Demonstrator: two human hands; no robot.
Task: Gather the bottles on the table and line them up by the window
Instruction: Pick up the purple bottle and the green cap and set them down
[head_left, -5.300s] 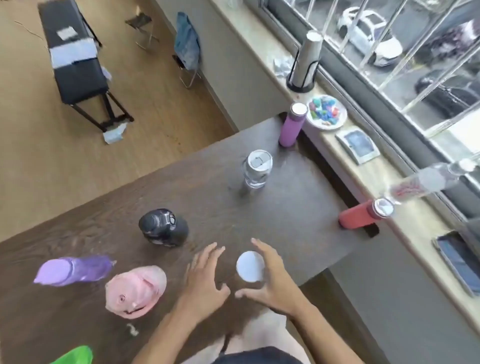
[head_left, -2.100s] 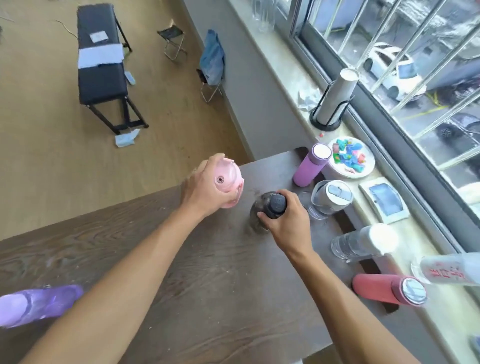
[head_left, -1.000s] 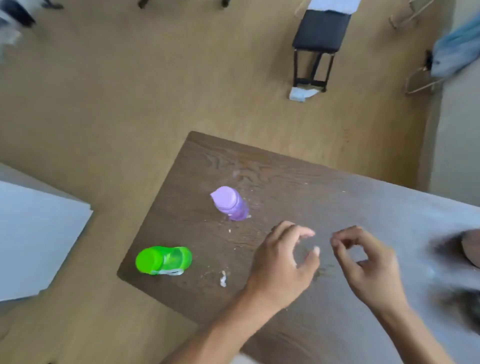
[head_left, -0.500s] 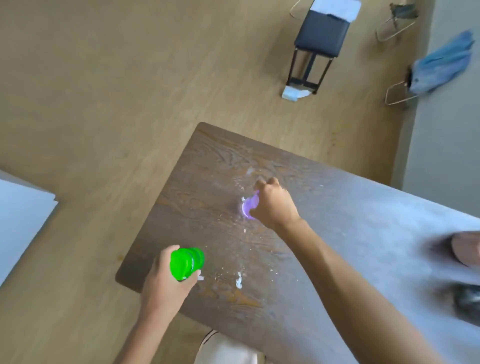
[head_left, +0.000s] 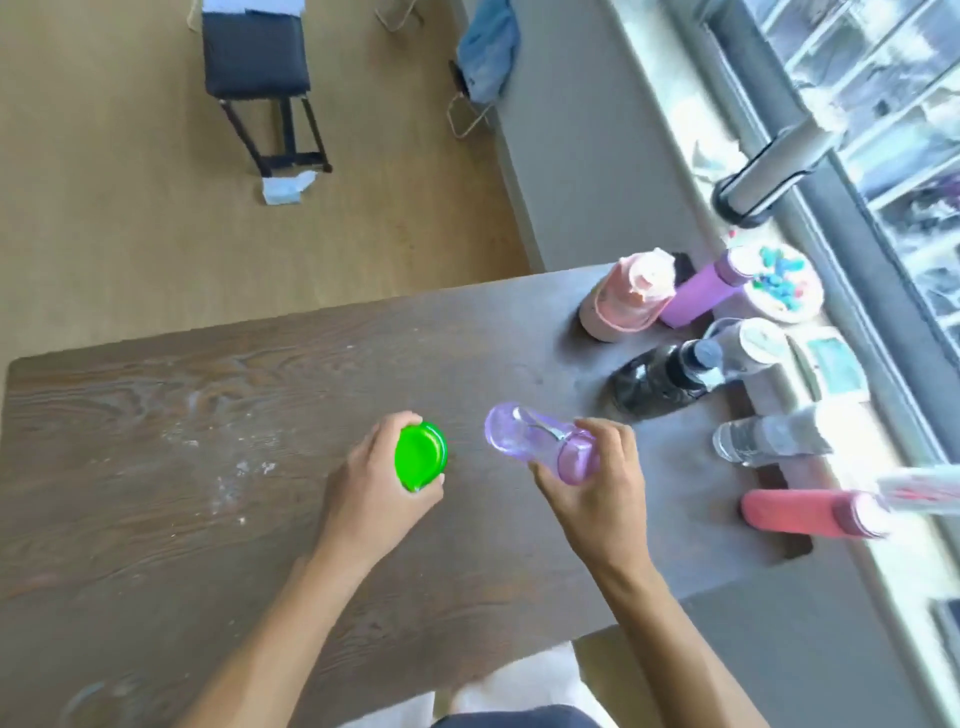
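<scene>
Table (head_left: 208, 415): dark wood, the landmark here; its right edge meets the window sill.
Row: at the table's window edge stand the pink jug (head_left: 626, 301), purple flask (head_left: 696, 296), black bottle (head_left: 660, 382), a clear bottle (head_left: 769, 439) and a red flask (head_left: 800, 512); blur hides finer detail.
Right hand (head_left: 592, 493): over the table's middle, fingers wrapped around the lilac bottle (head_left: 540, 441), which tilts in the air with one end toward the table's far side.
Left hand (head_left: 374, 488): just left of it, curled around the green bottle (head_left: 420, 456); only the lid shows, so whether it rests on the table I cannot tell.
Handling: both look like light, stiff, smooth plastic, apparently empty. A full wrap around the body seems safest, since a slick wall could slip from a fingertip pinch.
Left to do: both bottles are well apart from the row.
</scene>
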